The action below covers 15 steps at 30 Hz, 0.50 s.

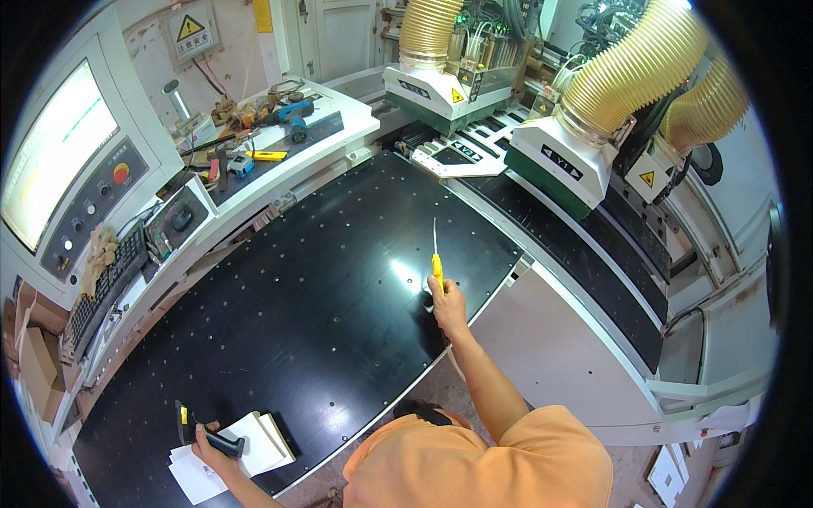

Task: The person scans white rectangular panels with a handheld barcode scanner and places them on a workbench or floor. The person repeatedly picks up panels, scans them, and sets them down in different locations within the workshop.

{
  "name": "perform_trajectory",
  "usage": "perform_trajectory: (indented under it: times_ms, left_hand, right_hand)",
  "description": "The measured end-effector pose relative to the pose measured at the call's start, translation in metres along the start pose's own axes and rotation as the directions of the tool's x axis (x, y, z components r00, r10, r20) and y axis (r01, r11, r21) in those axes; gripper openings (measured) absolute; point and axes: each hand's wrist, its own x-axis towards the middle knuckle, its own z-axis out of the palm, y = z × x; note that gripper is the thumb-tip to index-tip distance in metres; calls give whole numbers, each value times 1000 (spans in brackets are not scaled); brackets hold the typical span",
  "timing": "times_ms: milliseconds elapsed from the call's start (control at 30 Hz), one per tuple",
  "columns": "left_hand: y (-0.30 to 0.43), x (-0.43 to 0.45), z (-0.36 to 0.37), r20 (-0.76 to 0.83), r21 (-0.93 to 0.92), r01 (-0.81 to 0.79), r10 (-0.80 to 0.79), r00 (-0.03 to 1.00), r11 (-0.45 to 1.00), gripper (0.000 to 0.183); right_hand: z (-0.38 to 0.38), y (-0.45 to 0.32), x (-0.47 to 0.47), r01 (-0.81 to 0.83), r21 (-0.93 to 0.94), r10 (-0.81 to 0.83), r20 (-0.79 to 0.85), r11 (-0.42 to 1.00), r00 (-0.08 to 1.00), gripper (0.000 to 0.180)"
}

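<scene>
My right hand (451, 306) grips a yellow air blow gun (436, 263) over the black perforated table (298, 317). Its thin nozzle points away from me, and a pale hose (455, 363) hangs below my wrist at the table's edge. At lower left, my left hand (213, 449) is closed around a black handheld barcode scanner (232, 444). Beneath the scanner lies a stack of white panels or paper (267, 447), fanned out near the table edge. A loose white sheet (194, 476) with print on it sticks out beside my left hand.
Two CNC machine heads with dust hoods (419, 95) (559, 165) and ribbed yellow hoses (635, 63) stand at the far right. Along the left runs a control console with a lit screen (60, 152), a keyboard (111, 286) and a bench holding a blue power drill (295, 117).
</scene>
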Motion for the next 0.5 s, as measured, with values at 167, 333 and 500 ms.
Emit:
perform_trajectory:
  times_ms: [167,333,500]
  left_hand:
    - [0,0,2,19,10,-5,5,1000,1000,30]
    - [1,0,1,3,39,-6,6,1000,999,28]
    - [5,-3,1,29,71,-52,50,998,996,27]
  right_hand:
    - [1,0,3,0,-2,0,-6,1000,1000,57]
    - [2,2,3,21,-10,-22,-31,1000,999,57]
    - [-2,8,-1,-43,57,47,-62,997,997,55]
